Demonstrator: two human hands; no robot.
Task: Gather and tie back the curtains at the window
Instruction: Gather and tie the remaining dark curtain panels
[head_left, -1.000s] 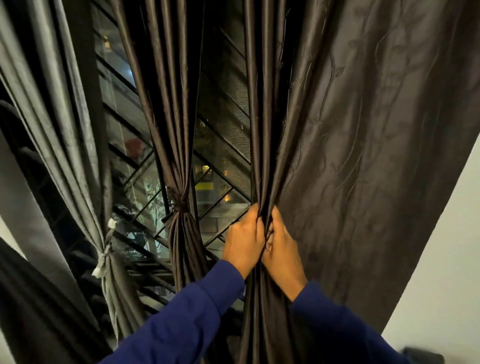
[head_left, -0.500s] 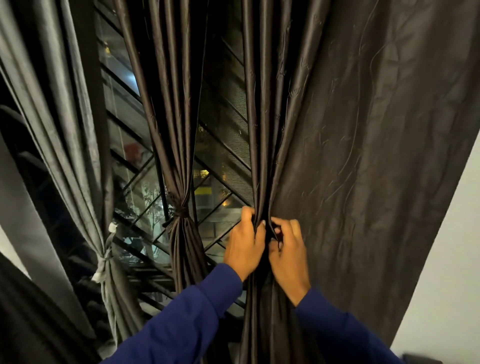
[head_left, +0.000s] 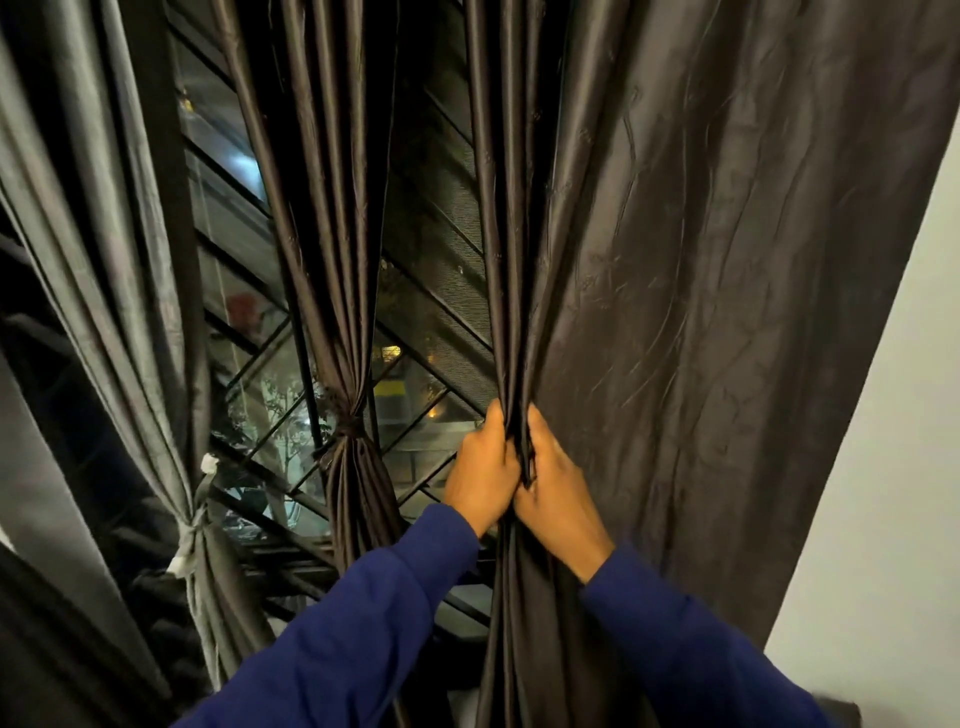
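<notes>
A wide dark brown curtain (head_left: 701, 312) hangs on the right, its left edge pleated into narrow folds. My left hand (head_left: 480, 473) grips those gathered folds from the left side. My right hand (head_left: 558, 480) grips the same bunch from the right, fingers curled into the cloth; both hands touch each other. A second dark brown curtain (head_left: 332, 234) in the middle is bunched and tied with a dark knot (head_left: 349, 421). A grey curtain (head_left: 104, 270) on the left is tied with a pale band (head_left: 189, 540).
Behind the curtains is a window (head_left: 415, 322) with dark diagonal grille bars and night lights outside. A pale wall (head_left: 893, 467) runs down the right side. My blue sleeves (head_left: 363, 623) fill the lower frame.
My right hand opened and reached over to the right part of the curtain half a second ago, then closed again, pulling more folds against the bunch in my left hand.
</notes>
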